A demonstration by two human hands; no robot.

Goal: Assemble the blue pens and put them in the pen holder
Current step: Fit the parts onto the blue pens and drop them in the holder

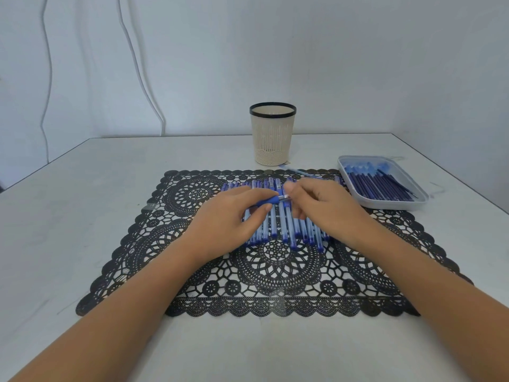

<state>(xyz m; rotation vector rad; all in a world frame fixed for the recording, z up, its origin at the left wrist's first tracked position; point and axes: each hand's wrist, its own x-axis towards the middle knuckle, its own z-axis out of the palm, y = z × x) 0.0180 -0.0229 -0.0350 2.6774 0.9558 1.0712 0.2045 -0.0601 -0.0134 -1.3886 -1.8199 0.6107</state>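
- Head view: the left hand [234, 216] grips a blue pen [271, 200] by its dark grip section. The right hand [327, 205] pinches the metal tip end, and both work just above the row of pens [286, 230] lying on the lace placemat [192, 271].
- The small tip piece could slip from the right hand's pinch. It would then drop among the row below or into the placemat's holes, where it would be hard to find.
- A crooked twist may cross the thread or leave the tip loose.
- Either wrist could brush the row and roll the pens out of line, since they lie loose side by side.
- The pen holder [272, 133] stands beyond the placemat on the counter [82, 202], well apart from the hands. The carry there passes over the row.
- The hands cover the middle of the row, so I cannot tell which pens are finished.
- The holder's inside is not visible.
- The dark refills [377, 186] in the tray [385, 206] are blurred at their far ends, and a thin pale piece near the holder is unclear.
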